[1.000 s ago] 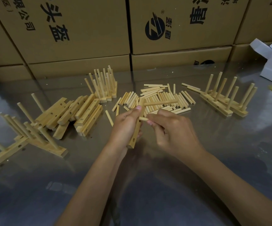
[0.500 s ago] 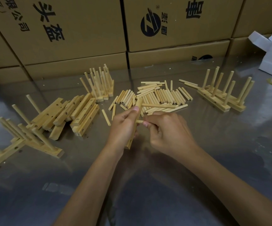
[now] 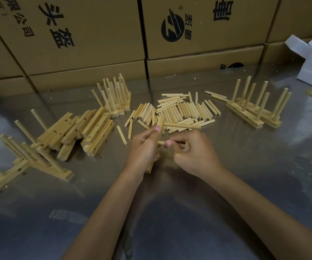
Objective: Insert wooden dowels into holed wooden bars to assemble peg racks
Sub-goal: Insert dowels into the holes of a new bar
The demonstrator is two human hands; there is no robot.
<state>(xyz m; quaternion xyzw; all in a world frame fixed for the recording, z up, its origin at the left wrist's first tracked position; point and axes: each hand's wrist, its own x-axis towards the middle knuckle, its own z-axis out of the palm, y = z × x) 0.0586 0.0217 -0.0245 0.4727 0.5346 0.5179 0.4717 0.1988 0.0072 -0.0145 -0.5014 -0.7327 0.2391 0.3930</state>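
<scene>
Dowel [image 3: 162, 142] now nearer bar [image 3: 160, 122] (bar upright-tilted, dowel crosswise).

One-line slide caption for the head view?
Left hand grips holed bar, right hand pushes dowel in.

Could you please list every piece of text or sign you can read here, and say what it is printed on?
"头盔": left cardboard box, printed tilted.
"限公司": same box, upper left, its start cut off by the frame edge.
"®": beside the round logo on the middle cardboard box.
Small characters right of that logo: too blurred to read.
Large character further right: cut off, unreadable.
</scene>
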